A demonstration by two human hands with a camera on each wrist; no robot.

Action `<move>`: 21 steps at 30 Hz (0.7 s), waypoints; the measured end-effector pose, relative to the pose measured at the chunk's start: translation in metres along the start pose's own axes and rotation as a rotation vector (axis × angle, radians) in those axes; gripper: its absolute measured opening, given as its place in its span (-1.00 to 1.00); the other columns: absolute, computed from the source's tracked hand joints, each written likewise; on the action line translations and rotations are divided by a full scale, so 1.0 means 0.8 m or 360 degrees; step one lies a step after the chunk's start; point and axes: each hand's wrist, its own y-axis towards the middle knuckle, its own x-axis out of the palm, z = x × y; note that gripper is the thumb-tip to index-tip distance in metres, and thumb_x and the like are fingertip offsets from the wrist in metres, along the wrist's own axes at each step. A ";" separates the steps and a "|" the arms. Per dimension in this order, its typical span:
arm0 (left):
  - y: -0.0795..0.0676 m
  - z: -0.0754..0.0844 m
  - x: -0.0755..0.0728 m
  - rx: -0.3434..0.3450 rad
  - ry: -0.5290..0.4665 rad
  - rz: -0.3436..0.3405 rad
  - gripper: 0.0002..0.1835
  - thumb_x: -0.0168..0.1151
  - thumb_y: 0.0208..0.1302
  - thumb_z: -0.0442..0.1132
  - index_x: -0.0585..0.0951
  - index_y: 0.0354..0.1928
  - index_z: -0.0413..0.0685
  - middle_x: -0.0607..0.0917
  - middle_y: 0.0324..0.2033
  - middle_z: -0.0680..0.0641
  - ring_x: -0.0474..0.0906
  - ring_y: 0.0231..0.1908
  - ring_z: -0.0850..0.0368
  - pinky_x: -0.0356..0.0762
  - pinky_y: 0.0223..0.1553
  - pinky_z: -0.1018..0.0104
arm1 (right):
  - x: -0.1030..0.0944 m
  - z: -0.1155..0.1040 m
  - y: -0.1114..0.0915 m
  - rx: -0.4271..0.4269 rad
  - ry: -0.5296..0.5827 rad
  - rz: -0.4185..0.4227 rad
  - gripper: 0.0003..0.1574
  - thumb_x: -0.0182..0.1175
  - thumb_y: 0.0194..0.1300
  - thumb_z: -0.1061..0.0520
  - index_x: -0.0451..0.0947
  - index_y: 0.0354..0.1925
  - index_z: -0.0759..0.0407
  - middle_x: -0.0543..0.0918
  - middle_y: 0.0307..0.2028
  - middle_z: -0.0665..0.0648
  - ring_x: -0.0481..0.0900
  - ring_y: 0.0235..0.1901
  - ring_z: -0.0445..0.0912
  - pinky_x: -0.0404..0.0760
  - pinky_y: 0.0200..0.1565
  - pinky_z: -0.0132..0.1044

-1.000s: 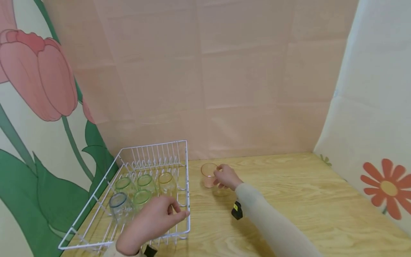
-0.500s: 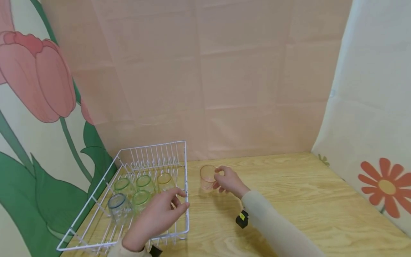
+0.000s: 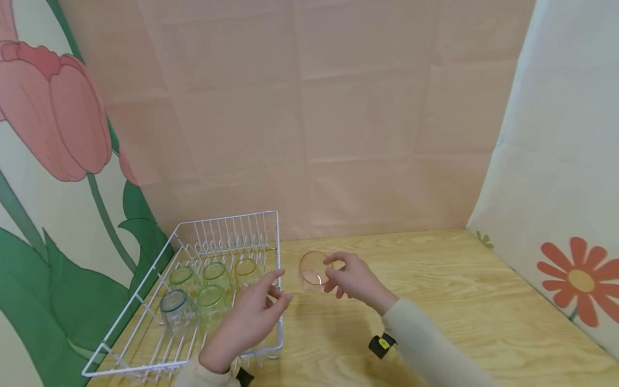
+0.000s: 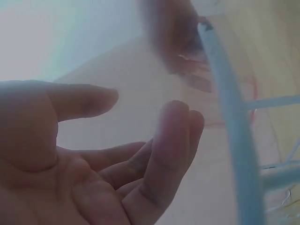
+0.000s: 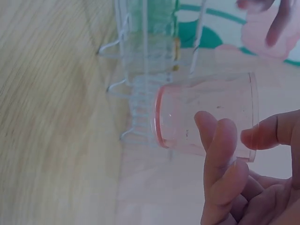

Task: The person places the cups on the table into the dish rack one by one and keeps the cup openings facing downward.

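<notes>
My right hand [image 3: 358, 279] pinches a clear pink drinking glass [image 3: 311, 269] near its rim, to the right of the white wire dish rack [image 3: 131, 371]. In the right wrist view the thumb and fingers lie on the pink glass [image 5: 206, 103], and its base hangs clear of the tabletop. My left hand [image 3: 251, 317], loosely bent and holding nothing, hovers over the rack's right side. The left wrist view shows a gap between that hand's [image 4: 108, 164] thumb and fingers. Part of the glass is hidden there by a rack rail [image 4: 229, 112].
Several tinted glasses stand in the rack: a blue one [image 3: 178, 312], green ones such as the front green glass [image 3: 211, 303], and a yellow glass [image 3: 246, 270]. A wood-grain table [image 3: 435, 279] extends to the right. A pink sheet [image 3: 362, 134] hangs behind.
The pink glass has been raised off the table and tilted, its mouth turning more toward the head camera. Both hands have shifted slightly to the right; the left still holds nothing.
</notes>
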 end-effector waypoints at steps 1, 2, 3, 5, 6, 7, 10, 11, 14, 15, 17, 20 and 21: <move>0.001 0.000 0.001 0.0006 -0.0033 -0.0002 -0.39 0.12 0.48 0.02 0.33 0.43 -0.14 0.67 -0.20 -0.04 0.57 -0.37 0.24 0.57 -0.37 0.28 | -0.001 -0.004 -0.004 -0.0020 -0.0005 -0.0013 -0.56 0.09 0.35 0.12 0.52 0.17 0.14 0.74 -0.51 0.08 0.60 -0.66 -0.03 0.34 -0.68 -0.35; 0.003 0.000 0.003 0.0006 -0.0060 -0.0010 -0.37 0.10 0.49 0.03 0.31 0.45 -0.14 0.66 -0.21 -0.05 0.58 -0.39 0.23 0.58 -0.39 0.29 | -0.002 -0.008 -0.008 -0.0045 -0.0010 -0.0029 -0.56 0.09 0.35 0.13 0.52 0.17 0.15 0.74 -0.51 0.09 0.61 -0.66 -0.02 0.38 -0.67 -0.33; 0.005 0.000 0.004 0.0007 -0.0089 -0.0021 -0.36 0.08 0.50 0.04 0.28 0.46 -0.14 0.66 -0.22 -0.06 0.59 -0.41 0.22 0.58 -0.42 0.29 | -0.003 -0.011 -0.013 -0.0066 -0.0010 -0.0040 -0.56 0.09 0.35 0.13 0.52 0.17 0.16 0.73 -0.51 0.09 0.61 -0.66 0.00 0.42 -0.66 -0.31; 0.008 -0.001 0.007 0.0006 -0.0141 -0.0042 -0.35 0.04 0.52 0.06 0.25 0.48 -0.13 0.66 -0.24 -0.05 0.59 -0.44 0.21 0.59 -0.46 0.29 | -0.004 -0.018 -0.021 -0.0101 -0.0011 -0.0057 -0.56 0.09 0.35 0.15 0.52 0.17 0.18 0.73 -0.52 0.10 0.62 -0.65 0.04 0.51 -0.61 -0.25; 0.010 -0.001 0.008 0.0008 -0.0165 -0.0050 -0.35 0.03 0.53 0.06 0.24 0.49 -0.13 0.66 -0.26 -0.05 0.59 -0.47 0.20 0.60 -0.49 0.29 | -0.004 -0.021 -0.025 -0.0113 -0.0010 -0.0062 -0.57 0.09 0.35 0.15 0.52 0.16 0.18 0.73 -0.52 0.10 0.63 -0.64 0.06 0.55 -0.59 -0.22; 0.012 -0.001 0.009 0.0010 -0.0187 -0.0056 -0.35 0.02 0.53 0.07 0.24 0.49 -0.12 0.67 -0.28 -0.05 0.59 -0.49 0.18 0.60 -0.52 0.29 | -0.005 -0.023 -0.029 -0.0126 -0.0005 -0.0067 -0.57 0.09 0.35 0.16 0.52 0.16 0.19 0.73 -0.52 0.11 0.63 -0.65 0.07 0.59 -0.56 -0.20; 0.016 -0.003 0.012 0.0008 -0.0219 -0.0070 -0.33 -0.01 0.54 0.12 0.25 0.49 -0.12 0.69 -0.31 -0.04 0.58 -0.48 0.17 0.60 -0.54 0.28 | -0.005 -0.030 -0.039 -0.0146 -0.0007 -0.0074 -0.59 0.10 0.34 0.17 0.53 0.14 0.19 0.73 -0.52 0.10 0.62 -0.66 0.05 0.63 -0.52 -0.17; 0.017 -0.003 0.013 0.0012 -0.0226 -0.0075 -0.33 -0.03 0.54 0.13 0.25 0.49 -0.12 0.69 -0.31 -0.04 0.58 -0.48 0.16 0.60 -0.55 0.28 | -0.005 -0.032 -0.042 -0.0151 -0.0003 -0.0079 -0.59 0.11 0.34 0.16 0.53 0.13 0.19 0.73 -0.52 0.09 0.62 -0.66 0.05 0.63 -0.52 -0.17; 0.020 -0.005 0.017 0.0007 -0.0236 -0.0099 -0.31 -0.06 0.54 0.17 0.24 0.49 -0.11 0.69 -0.31 -0.04 0.58 -0.46 0.16 0.61 -0.54 0.29 | -0.004 -0.036 -0.048 -0.0163 0.0010 -0.0101 -0.59 0.12 0.34 0.17 0.52 0.14 0.21 0.73 -0.52 0.09 0.61 -0.68 0.03 0.64 -0.51 -0.16; 0.021 -0.005 0.018 0.0010 -0.0235 -0.0102 -0.31 -0.07 0.54 0.17 0.24 0.49 -0.11 0.69 -0.31 -0.04 0.58 -0.46 0.16 0.61 -0.55 0.28 | -0.004 -0.037 -0.049 -0.0167 0.0012 -0.0107 -0.59 0.12 0.34 0.18 0.52 0.14 0.21 0.73 -0.52 0.09 0.61 -0.68 0.03 0.65 -0.51 -0.16; 0.022 -0.005 0.019 0.0016 -0.0226 -0.0108 -0.32 -0.07 0.54 0.17 0.24 0.49 -0.11 0.68 -0.31 -0.03 0.58 -0.46 0.15 0.61 -0.55 0.28 | -0.004 -0.038 -0.051 -0.0167 0.0026 -0.0121 -0.59 0.12 0.34 0.19 0.51 0.14 0.22 0.73 -0.52 0.10 0.61 -0.68 0.02 0.64 -0.52 -0.17; 0.021 -0.005 0.021 0.0018 -0.0223 -0.0104 -0.33 -0.05 0.54 0.15 0.25 0.49 -0.10 0.68 -0.33 -0.02 0.57 -0.46 0.16 0.60 -0.55 0.29 | -0.005 -0.036 -0.051 -0.0153 0.0051 -0.0142 -0.59 0.10 0.36 0.18 0.51 0.15 0.21 0.74 -0.52 0.11 0.61 -0.68 0.00 0.54 -0.62 -0.25; 0.021 -0.005 0.022 0.0020 -0.0223 -0.0101 -0.34 -0.05 0.54 0.14 0.25 0.49 -0.10 0.68 -0.33 -0.02 0.58 -0.45 0.16 0.60 -0.55 0.30 | -0.006 -0.035 -0.051 -0.0150 0.0066 -0.0154 -0.59 0.09 0.37 0.17 0.50 0.15 0.22 0.74 -0.51 0.11 0.61 -0.68 0.01 0.49 -0.65 -0.29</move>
